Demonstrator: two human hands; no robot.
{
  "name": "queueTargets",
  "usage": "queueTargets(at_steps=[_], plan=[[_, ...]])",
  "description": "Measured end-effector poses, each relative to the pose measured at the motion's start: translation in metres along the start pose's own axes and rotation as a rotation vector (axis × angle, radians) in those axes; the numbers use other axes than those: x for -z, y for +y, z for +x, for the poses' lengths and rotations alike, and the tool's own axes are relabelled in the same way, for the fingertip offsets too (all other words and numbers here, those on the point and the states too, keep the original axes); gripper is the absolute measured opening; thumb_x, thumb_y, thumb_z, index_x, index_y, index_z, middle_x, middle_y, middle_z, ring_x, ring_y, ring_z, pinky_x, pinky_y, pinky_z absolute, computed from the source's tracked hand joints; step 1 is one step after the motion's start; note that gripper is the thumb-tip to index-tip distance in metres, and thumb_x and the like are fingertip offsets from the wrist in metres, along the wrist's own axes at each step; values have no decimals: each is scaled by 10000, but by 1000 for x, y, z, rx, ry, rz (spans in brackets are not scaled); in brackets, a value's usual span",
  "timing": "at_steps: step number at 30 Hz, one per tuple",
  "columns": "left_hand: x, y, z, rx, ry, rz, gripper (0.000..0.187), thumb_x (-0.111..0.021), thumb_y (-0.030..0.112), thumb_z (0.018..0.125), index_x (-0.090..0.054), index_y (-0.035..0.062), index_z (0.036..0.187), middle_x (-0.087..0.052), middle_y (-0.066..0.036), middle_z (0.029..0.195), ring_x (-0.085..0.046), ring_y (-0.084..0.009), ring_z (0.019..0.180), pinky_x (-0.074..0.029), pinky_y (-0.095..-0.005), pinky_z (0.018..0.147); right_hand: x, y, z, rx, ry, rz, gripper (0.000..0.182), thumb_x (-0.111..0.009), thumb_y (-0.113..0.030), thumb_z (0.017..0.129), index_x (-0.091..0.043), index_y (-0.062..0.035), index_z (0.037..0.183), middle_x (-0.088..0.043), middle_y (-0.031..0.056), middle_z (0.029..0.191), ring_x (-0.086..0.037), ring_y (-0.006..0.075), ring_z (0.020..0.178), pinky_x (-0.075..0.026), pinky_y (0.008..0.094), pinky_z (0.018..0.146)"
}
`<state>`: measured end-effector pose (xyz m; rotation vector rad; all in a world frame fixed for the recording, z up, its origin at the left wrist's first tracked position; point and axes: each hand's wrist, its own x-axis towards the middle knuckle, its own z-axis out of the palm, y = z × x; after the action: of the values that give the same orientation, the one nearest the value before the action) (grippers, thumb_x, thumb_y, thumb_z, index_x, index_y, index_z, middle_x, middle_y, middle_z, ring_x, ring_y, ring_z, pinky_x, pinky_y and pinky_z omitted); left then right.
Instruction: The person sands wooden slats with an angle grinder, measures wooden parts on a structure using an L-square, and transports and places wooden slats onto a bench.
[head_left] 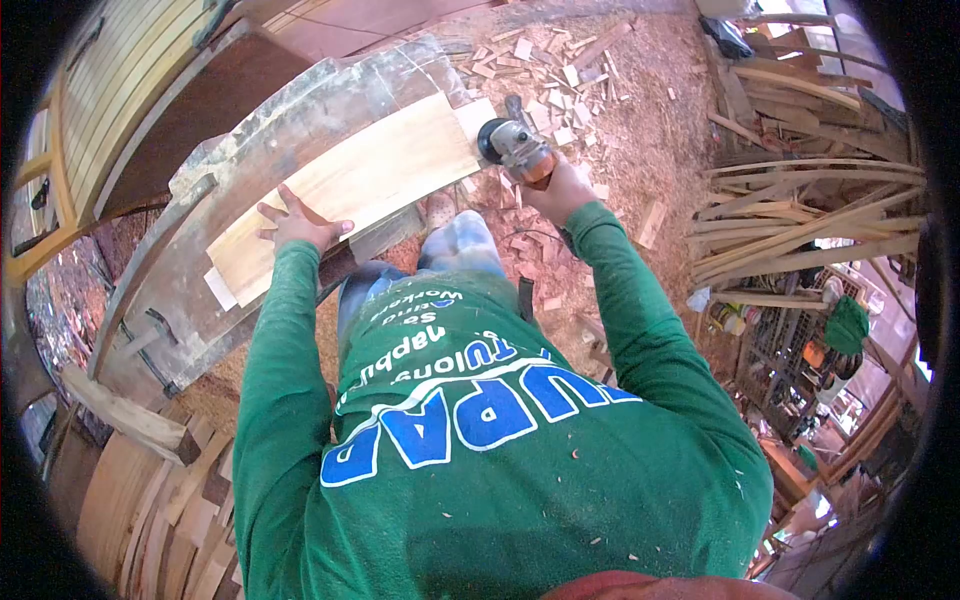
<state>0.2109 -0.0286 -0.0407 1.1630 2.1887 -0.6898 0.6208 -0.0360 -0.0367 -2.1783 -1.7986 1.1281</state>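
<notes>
A pale wooden board (370, 175) lies flat on a worn, grey workbench (270, 120). My left hand (296, 222) presses down on the board's near edge, fingers spread. My right hand (558, 188) grips an angle grinder (512, 146) with an orange body. The grinder's dark disc touches the board's right end. Both arms wear green sleeves.
Wood offcuts and sawdust (560, 80) cover the ground beyond the bench. Curved wooden slats (800, 210) are stacked at the right. More planks (170, 510) lie at the lower left. A slatted wooden frame (110, 70) stands at the upper left.
</notes>
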Motion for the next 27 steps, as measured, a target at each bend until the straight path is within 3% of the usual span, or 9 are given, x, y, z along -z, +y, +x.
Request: queueTargets(at_steps=[2, 5, 6, 9, 11, 19, 20, 24, 27], plan=[[1, -1, -3, -19, -6, -7, 1486, -891, 631, 599, 81, 158, 1619, 56, -370, 1620, -72, -650, 1444, -196, -561, 1231, 13, -17, 2, 11, 36, 47, 647, -782, -327, 710, -599, 24, 1221, -723, 240, 959, -715, 393, 916, -568, 454, 823], [2, -1, -2, -16, -20, -5, 1490, -890, 633, 598, 87, 159, 1618, 63, -369, 1619, -64, -649, 1445, -190, -563, 1232, 12, -18, 31, -53, -163, 12, 551, -779, -329, 709, -659, -9, 1141, -724, 236, 975, -716, 380, 921, -566, 448, 832], [2, 0, -2, -18, -17, -5, 1493, -892, 635, 594, 85, 162, 1619, 63, -369, 1619, -62, -650, 1444, -189, -565, 1232, 14, -28, 35, -114, -129, -75, 436, -768, -332, 711, -704, -21, 1009, -730, 219, 937, -720, 359, 912, -565, 431, 824], [1, -2, 0, -12, -5, 1, 1481, -894, 630, 596, 74, 177, 1622, 60, -357, 1625, -55, -646, 1447, -216, -571, 1223, 12, -24, 50, 9, -9, -6, 422, -756, -354, 715, -714, -3, 945, -724, 220, 883, -719, 356, 890, -565, 426, 812], [-1, -1, 0, -1, 2, 10, 1450, -893, 616, 615, 61, 200, 1625, 51, -330, 1638, -51, -633, 1456, -276, -574, 1208, 15, -21, 52, 40, -52, 52, 469, -767, -365, 715, -712, -1, 1005, -734, 205, 925, -721, 348, 900, -564, 420, 820], [-6, -5, 6, -13, 5, -2, 1510, -897, 653, 566, 74, 181, 1622, 65, -357, 1625, -67, -664, 1434, -225, -584, 1216, 10, -12, 57, 49, -119, 159, 483, -767, -390, 722, -722, -13, 1020, -738, 206, 939, -720, 354, 899, -567, 420, 815], [-10, -6, 10, -22, 15, 3, 1538, -898, 669, 546, 85, 177, 1620, 71, -371, 1617, -71, -674, 1427, -210, -590, 1217, -7, 0, 58, 133, 106, -7, 488, -756, -394, 729, -722, -6, 1022, -732, 224, 916, -721, 356, 894, -569, 429, 820], [-7, -6, 7, -25, -3, -5, 1540, -899, 668, 548, 92, 176, 1618, 79, -368, 1618, -60, -673, 1428, -208, -583, 1220, 23, -37, 25, -73, -143, -151, 449, -753, -370, 725, -716, 9, 962, -726, 232, 885, -719, 371, 895, -565, 452, 840], [-8, -5, 6, -30, 4, -20, 1539, -901, 663, 549, 91, 173, 1618, 83, -369, 1617, -47, -674, 1428, -205, -581, 1222, 14, -11, 9, -52, -137, -93, 668, -806, -329, 714, -589, 37, 1230, -722, 239, 976, -718, 371, 920, -559, 430, 842]])
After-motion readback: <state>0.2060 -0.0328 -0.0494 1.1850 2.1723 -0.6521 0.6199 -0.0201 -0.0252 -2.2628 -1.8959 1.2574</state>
